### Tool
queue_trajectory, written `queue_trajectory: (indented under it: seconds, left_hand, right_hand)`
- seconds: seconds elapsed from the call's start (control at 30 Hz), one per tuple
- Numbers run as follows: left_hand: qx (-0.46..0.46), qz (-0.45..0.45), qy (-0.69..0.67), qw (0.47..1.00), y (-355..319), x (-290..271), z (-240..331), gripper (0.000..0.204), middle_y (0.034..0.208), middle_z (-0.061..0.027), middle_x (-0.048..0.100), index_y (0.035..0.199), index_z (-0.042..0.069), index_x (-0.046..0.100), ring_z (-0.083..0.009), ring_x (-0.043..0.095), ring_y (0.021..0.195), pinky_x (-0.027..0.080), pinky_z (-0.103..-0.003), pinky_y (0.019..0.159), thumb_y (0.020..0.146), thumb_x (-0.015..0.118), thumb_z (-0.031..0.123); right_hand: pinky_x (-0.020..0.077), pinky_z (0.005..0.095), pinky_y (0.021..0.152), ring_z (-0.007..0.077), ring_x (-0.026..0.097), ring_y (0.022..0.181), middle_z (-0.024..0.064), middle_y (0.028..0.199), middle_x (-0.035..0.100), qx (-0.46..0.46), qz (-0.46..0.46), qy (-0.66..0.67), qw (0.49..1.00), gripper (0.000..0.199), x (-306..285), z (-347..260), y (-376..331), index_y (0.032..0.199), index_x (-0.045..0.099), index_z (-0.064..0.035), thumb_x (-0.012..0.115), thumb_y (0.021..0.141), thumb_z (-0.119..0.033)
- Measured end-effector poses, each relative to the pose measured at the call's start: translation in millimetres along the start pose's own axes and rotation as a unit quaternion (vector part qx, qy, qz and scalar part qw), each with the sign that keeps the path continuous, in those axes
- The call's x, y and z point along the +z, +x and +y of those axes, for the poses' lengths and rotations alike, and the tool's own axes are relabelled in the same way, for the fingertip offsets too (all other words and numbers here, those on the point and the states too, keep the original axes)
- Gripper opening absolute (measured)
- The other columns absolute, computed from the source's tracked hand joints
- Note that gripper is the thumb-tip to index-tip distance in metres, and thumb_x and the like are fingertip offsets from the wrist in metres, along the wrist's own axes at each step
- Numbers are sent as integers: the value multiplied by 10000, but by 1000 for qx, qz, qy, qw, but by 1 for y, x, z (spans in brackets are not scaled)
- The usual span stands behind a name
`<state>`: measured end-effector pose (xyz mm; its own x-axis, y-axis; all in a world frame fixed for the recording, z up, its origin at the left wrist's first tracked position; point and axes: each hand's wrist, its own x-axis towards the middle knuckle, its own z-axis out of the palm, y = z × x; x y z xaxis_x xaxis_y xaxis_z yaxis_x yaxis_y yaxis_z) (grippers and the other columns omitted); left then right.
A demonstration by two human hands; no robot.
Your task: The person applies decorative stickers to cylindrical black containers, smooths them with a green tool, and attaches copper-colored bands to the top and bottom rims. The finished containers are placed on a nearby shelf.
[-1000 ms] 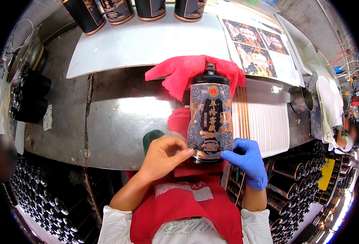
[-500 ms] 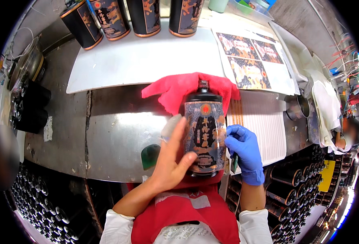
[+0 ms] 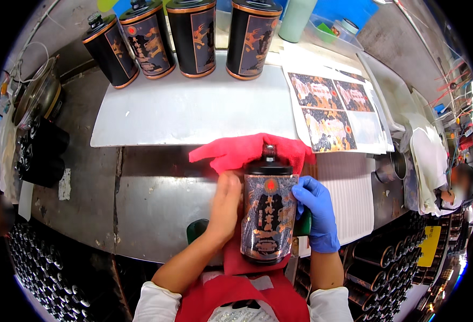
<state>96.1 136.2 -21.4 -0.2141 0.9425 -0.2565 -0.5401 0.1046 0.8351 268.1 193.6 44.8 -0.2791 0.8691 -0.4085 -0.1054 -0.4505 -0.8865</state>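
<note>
Black bottle (image 3: 267,217): front now uncovered, your left hand (image 3: 227,206) flattened alongside; your gloved right hand (image 3: 317,206) touching, grip unclear.

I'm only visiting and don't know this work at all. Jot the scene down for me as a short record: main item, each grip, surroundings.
Main item: dark bottle with a patterned label, neck pointing away from the person
Left grip: bare, fingers blurred, beside the bottle's left side; contact unclear
Right grip: blue-gloved, fingertips at the bottle's upper right edge
Cloth: red cloth around the neck end
Far side: white board, four similar bottles standing along its back
Right side: printed sheets
</note>
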Motion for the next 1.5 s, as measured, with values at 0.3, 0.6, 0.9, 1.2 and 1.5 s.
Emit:
queue_trajectory:
  seconds: [0.3, 0.6, 0.9, 1.2, 1.5]
  left_hand:
    - [140, -25, 178, 974, 9, 13, 18, 448, 1023, -147, 479, 1151, -37, 311, -149, 464, 946, 396, -293, 831, 955, 422, 350]
    - [72, -34, 181, 980, 1, 13, 25, 443, 998, -135, 493, 1135, -40, 326, -169, 477, 968, 401, -311, 853, 915, 518, 293]
    - [54, -55, 71, 994, 11, 20, 29, 407, 1039, -105, 505, 1073, -22, 395, -128, 469, 969, 402, -282, 857, 935, 478, 351]
    - [-25, -212, 16, 977, -56, -2, 24, 928, 1382, -172, 285, 1429, 51, -8, -258, 382, 1237, 340, -382, 1005, 793, 667, 48]
    - [24, -228, 5, 973, -69, 4, 27, 918, 1402, -159, 266, 1433, 43, 32, -270, 380, 1242, 319, -381, 1022, 781, 679, 54]
  right_hand:
    - [360, 155, 462, 42, 479, 532, 20, 712, 586, -8, 13, -41, 999, 136, 6, -1, 5, 855, 564, -51, 665, 809, -129]
    - [359, 145, 468, 33, 441, 529, -14, 723, 503, -55, 43, -41, 997, 276, 4, 5, 1, 1042, 487, -36, 635, 813, -81]
    - [337, 166, 484, 15, 429, 570, -49, 701, 496, 7, -18, -25, 999, 262, 8, -5, 19, 919, 498, -100, 675, 814, -261]
    - [401, 173, 562, 35, 470, 615, 0, 909, 532, 58, -91, -173, 979, 669, -20, 33, -55, 1298, 436, -15, 733, 706, -106]
    - [416, 182, 586, 35, 480, 662, -23, 918, 560, 67, -159, -238, 956, 607, -30, 29, -59, 1308, 446, -26, 686, 760, -129]
